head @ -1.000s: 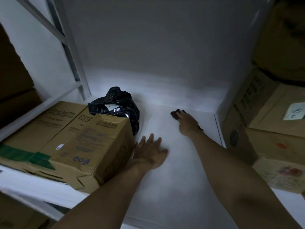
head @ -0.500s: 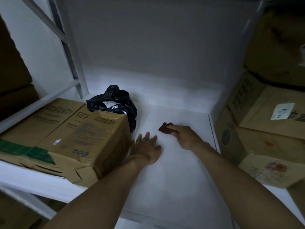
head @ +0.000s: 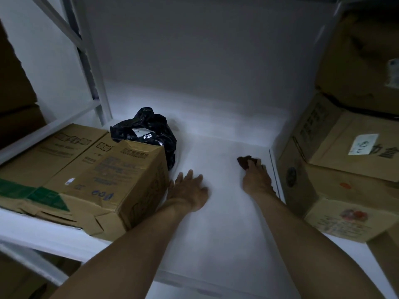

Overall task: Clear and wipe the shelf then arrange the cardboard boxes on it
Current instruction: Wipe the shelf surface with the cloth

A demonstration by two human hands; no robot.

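The right grip (head: 255, 180) is pressing a dark cloth (head: 243, 161) onto the white shelf (head: 216, 234) near its right edge, fingers curled over it, while the left grip (head: 190, 190) is lying flat and wide just beside the cardboard box (head: 103, 175) fronting a black bag (head: 151, 130).

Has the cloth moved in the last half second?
Yes. The right hand swept the cloth rightward, nearer the cardboard boxes on the right.
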